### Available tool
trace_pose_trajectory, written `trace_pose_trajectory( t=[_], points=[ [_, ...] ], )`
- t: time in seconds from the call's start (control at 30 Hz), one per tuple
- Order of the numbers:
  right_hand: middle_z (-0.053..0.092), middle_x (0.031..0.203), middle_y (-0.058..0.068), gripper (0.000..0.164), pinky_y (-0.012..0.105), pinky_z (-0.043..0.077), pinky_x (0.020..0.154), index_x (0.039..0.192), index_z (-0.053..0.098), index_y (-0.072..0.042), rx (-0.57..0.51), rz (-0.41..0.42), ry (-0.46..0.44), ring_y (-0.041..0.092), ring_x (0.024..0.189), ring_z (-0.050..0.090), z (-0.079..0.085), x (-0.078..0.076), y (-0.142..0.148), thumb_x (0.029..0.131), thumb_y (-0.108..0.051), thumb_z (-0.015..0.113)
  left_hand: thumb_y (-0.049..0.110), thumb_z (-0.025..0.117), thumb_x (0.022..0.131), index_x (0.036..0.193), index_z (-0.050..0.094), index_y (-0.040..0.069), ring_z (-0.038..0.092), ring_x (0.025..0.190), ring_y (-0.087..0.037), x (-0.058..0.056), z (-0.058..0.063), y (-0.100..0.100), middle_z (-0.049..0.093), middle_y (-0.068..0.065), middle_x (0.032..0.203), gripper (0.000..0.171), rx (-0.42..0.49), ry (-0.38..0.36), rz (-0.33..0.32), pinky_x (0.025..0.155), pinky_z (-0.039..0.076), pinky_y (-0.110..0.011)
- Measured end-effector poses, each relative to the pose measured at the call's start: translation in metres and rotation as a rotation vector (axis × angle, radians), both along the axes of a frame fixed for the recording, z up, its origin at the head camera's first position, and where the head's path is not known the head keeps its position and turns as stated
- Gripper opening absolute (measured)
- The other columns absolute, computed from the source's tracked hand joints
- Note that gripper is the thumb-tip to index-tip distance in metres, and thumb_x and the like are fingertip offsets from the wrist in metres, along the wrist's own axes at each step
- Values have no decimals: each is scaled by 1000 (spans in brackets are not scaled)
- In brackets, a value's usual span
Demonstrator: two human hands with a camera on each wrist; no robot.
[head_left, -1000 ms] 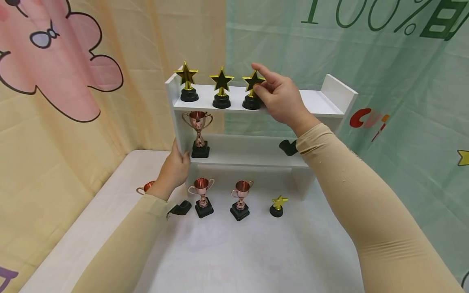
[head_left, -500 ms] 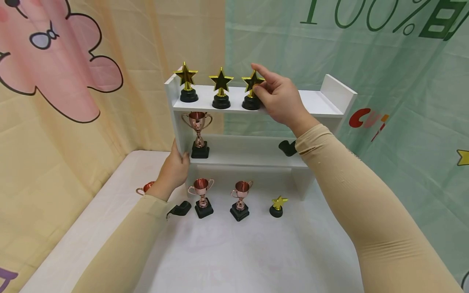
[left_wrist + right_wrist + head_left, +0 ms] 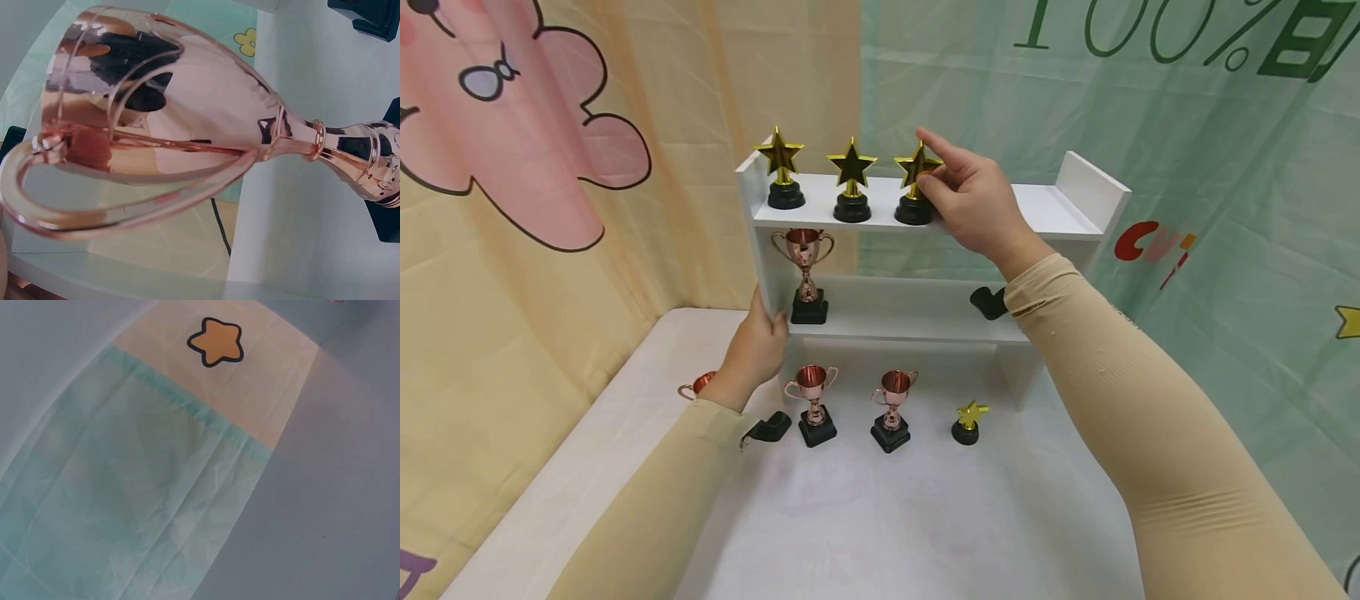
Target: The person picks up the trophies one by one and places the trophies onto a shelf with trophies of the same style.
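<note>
My right hand (image 3: 973,196) is at the third gold star trophy (image 3: 913,187) on the white shelf's top board, thumb and fingers pinching the star's right side while the index finger points up beside its top tip. This trophy's black base rests on the board. My left hand (image 3: 756,346) grips the left side panel of the white shelf (image 3: 910,315), thumb in front, other fingers partly hidden. Close to that hand, a rose-gold trophy cup (image 3: 805,250) stands on the middle board; the left wrist view shows the same trophy cup (image 3: 187,106) large.
Two more star trophies (image 3: 852,179) (image 3: 785,171) stand left on the top board. Before the shelf, on the white table (image 3: 887,533), are two rose-gold cups (image 3: 812,404) (image 3: 892,408) and a small gold star trophy (image 3: 967,423). Another cup (image 3: 703,381) is partly behind my left wrist.
My right index fingertip has risen very slightly near the star's tip. The trophies, the shelf and my left hand look unmoved.
</note>
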State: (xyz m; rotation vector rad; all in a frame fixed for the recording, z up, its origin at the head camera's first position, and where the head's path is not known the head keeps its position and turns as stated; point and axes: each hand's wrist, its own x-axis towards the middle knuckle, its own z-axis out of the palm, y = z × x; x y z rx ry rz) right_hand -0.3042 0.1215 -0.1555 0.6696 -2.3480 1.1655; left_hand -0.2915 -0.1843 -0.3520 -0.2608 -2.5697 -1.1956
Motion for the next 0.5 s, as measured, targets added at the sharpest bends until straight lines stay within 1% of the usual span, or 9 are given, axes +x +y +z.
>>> trace_pose_trajectory(
  t=[0.13, 0.3, 0.43, 0.5],
  points=[
    [78, 114, 17, 56, 19, 49, 81, 157, 51, -30, -3, -2, -5, 10, 102, 71, 0, 0, 0, 105, -15, 63, 20, 36, 112, 169, 0, 11, 44, 144, -57, 0, 0, 0, 34, -35, 163, 68, 2, -2, -2, 112, 39, -74],
    [78, 110, 16, 55, 21, 46, 73, 157, 51, -29, -26, 6, -3, 6, 97, 67, -1, -1, 0, 105, -15, 63, 19, 36, 112, 169, 0, 11, 43, 145, -58, 0, 1, 0, 34, -35, 164, 68, 1, -7, -5, 113, 38, -74],
    [77, 107, 15, 55, 21, 45, 71, 157, 51, -28, -39, 15, -6, 5, 98, 66, -1, -1, 1, 105, -16, 63, 18, 36, 113, 169, -1, 11, 43, 144, -58, 1, 1, 0, 35, -35, 163, 68, -1, -8, -11, 112, 39, -74],
    [76, 109, 15, 56, 21, 45, 71, 158, 50, -28, -43, 18, -6, 7, 99, 67, -1, -1, 1, 105, -16, 64, 19, 36, 113, 169, -1, 11, 44, 144, -57, 1, 1, -1, 35, -35, 163, 68, 0, -2, -10, 112, 39, -74]
  ],
)
